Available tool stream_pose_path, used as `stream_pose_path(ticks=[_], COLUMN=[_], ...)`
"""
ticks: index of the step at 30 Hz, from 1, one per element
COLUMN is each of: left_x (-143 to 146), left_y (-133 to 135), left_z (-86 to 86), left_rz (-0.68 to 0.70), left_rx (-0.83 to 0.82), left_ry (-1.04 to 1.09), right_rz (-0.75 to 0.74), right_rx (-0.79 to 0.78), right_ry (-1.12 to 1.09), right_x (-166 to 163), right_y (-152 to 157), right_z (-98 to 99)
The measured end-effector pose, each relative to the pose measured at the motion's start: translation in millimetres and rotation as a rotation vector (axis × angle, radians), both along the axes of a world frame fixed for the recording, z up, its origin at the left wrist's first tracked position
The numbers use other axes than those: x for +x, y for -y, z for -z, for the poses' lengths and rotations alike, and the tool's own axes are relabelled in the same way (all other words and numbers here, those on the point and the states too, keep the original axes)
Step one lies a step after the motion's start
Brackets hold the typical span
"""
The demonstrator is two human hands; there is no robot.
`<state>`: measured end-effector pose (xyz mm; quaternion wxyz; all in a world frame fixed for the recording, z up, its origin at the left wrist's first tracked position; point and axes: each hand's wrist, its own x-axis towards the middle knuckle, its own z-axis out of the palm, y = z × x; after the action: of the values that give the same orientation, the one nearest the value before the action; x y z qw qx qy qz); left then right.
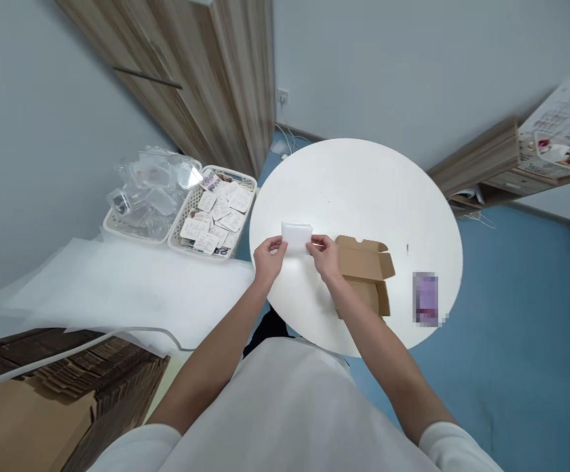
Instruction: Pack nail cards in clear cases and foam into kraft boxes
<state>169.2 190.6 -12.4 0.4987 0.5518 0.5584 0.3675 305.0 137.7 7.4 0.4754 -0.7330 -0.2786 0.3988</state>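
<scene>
Both my hands hold a small white foam sheet just above the round white table. My left hand pinches its left lower edge. My right hand pinches its right edge with fingers closed. An open brown cardboard box, flaps spread, lies on the table right beside my right hand.
A blurred purple object lies on the table's right side. To the left stand a white basket of printed cards and a basket of clear plastic shells. White foam sheets and stacked flat cardboard lie nearer me, at left.
</scene>
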Motion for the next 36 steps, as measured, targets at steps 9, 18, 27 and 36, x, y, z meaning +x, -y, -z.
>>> stream_pose_path(ticks=[9,18,27,36], left_x=[92,112,121,120], left_y=[114,173,173,180], left_z=[-32.6,-2.9,12.8,12.5], left_rz=[0.317,0.559,0.665,0.766], left_rx=[0.026,0.082,0.058,0.096], left_ry=[-0.048,-0.410,-0.754,-0.788], right_rz=[0.075,-0.151,-0.407,-0.523], right_rx=[-0.025,-0.270,-0.492,-0.379], right_ry=[0.167,0.456,0.645,0.729], right_x=[97,107,96,102], right_y=[139,199,189,199], right_z=[-23.2,10.5,21.0,31.3])
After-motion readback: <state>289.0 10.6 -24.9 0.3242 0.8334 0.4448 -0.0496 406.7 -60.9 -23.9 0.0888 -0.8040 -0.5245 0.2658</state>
